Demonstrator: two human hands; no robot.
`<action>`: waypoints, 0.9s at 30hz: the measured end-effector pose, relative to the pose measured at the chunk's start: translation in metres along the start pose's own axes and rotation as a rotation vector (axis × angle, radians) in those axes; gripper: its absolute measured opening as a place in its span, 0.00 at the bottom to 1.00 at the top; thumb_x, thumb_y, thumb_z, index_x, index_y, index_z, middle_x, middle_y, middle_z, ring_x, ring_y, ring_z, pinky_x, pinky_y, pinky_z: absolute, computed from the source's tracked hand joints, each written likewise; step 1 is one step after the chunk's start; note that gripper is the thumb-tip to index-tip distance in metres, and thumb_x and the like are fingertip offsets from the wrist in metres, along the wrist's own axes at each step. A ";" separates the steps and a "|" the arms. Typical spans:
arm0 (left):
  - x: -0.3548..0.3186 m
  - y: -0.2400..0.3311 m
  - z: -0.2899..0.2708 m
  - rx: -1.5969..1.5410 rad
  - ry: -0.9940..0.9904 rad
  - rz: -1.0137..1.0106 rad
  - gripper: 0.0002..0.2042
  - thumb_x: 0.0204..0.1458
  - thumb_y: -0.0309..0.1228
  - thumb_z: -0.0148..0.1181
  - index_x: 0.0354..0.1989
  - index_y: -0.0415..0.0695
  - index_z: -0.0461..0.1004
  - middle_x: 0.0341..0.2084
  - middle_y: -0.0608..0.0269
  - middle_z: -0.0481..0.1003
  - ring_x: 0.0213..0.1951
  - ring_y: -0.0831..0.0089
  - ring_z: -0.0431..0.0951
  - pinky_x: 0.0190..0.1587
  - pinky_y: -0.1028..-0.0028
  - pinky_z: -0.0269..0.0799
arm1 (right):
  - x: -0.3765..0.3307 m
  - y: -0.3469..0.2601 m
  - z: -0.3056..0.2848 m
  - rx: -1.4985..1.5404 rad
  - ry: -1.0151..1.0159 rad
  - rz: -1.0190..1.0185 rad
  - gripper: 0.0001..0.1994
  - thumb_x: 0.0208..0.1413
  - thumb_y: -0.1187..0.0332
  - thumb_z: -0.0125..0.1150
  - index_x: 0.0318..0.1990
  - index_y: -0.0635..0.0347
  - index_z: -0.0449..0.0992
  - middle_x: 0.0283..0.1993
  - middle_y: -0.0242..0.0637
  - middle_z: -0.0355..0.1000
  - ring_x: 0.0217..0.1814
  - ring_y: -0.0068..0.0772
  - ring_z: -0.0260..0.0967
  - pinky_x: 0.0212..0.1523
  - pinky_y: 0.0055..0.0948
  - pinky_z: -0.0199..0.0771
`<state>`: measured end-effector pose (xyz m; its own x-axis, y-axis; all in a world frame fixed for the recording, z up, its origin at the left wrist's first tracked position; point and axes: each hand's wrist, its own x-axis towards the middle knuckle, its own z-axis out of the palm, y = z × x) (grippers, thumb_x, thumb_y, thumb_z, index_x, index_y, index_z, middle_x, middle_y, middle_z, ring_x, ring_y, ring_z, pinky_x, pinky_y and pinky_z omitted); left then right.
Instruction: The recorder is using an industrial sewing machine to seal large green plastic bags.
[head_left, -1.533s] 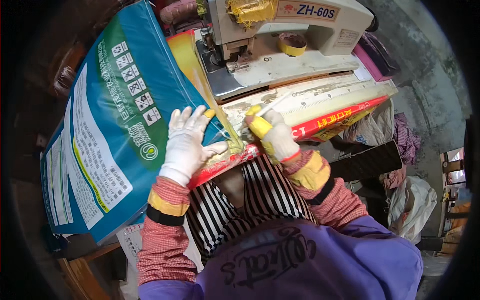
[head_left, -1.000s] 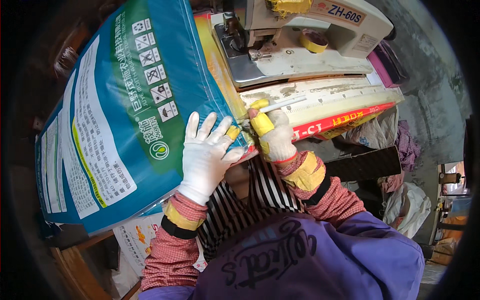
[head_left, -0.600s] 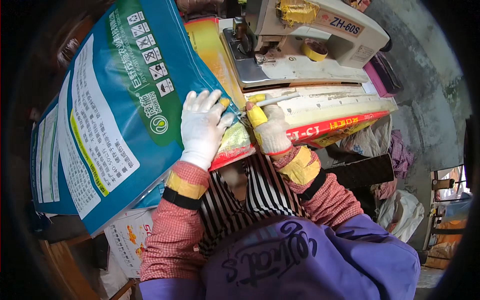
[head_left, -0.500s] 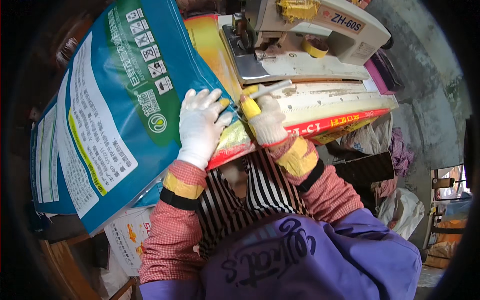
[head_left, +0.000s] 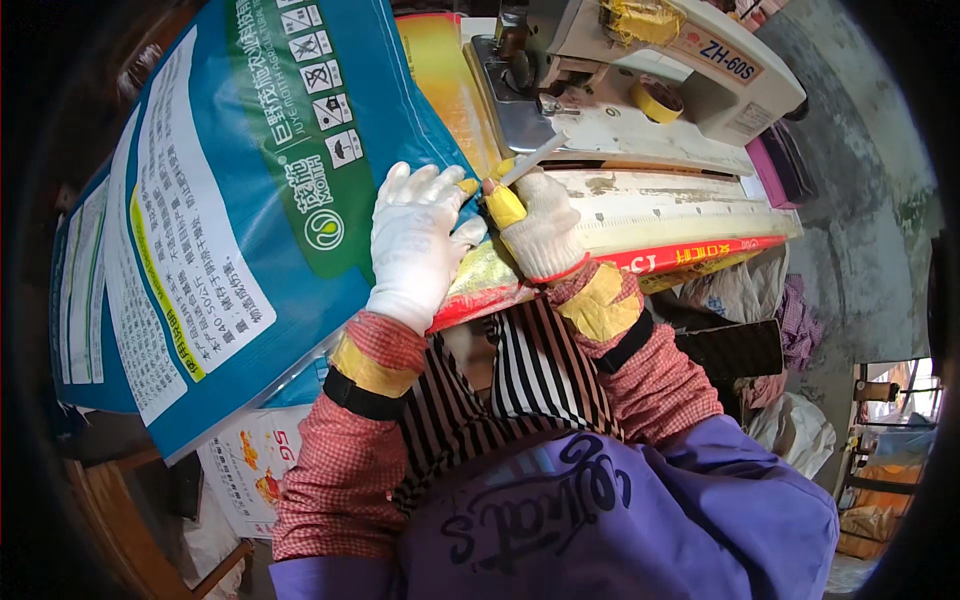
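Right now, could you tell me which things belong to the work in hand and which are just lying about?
In use:
left hand on blue-green printed sack
right hand holding yellow-handled cutter

Lying about:
sewing machine
tape roll
red-edged sack

A big teal and green sack (head_left: 230,210) with a white label panel fills the left. A yellow-red sack (head_left: 560,270) lies just right of it; a white printed bag (head_left: 250,465) shows below
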<state>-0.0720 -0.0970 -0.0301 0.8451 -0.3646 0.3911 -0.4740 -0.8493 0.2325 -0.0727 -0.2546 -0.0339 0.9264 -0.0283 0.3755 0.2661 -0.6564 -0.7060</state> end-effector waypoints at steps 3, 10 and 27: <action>0.000 0.001 -0.001 0.013 -0.027 0.001 0.21 0.50 0.44 0.59 0.50 0.46 0.76 0.55 0.68 0.72 0.61 0.68 0.64 0.69 0.63 0.46 | 0.001 -0.001 0.001 -0.038 -0.004 -0.014 0.13 0.57 0.60 0.58 0.37 0.62 0.77 0.32 0.52 0.74 0.35 0.54 0.73 0.35 0.42 0.72; -0.002 0.000 -0.002 0.043 -0.047 0.009 0.21 0.50 0.45 0.59 0.50 0.46 0.76 0.56 0.70 0.71 0.61 0.69 0.64 0.69 0.62 0.46 | 0.001 0.001 0.007 -0.115 0.010 -0.061 0.13 0.56 0.60 0.59 0.37 0.61 0.76 0.33 0.50 0.74 0.35 0.52 0.73 0.35 0.42 0.73; -0.003 -0.003 -0.008 0.005 -0.011 0.020 0.20 0.50 0.43 0.59 0.47 0.44 0.77 0.55 0.68 0.72 0.61 0.67 0.65 0.69 0.61 0.47 | -0.002 -0.006 0.004 -0.030 -0.048 0.037 0.10 0.55 0.63 0.60 0.37 0.61 0.77 0.32 0.51 0.74 0.35 0.53 0.74 0.35 0.40 0.73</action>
<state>-0.0754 -0.0903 -0.0249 0.8381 -0.3858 0.3857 -0.4898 -0.8435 0.2206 -0.0748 -0.2479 -0.0324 0.9471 -0.0173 0.3203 0.2245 -0.6777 -0.7003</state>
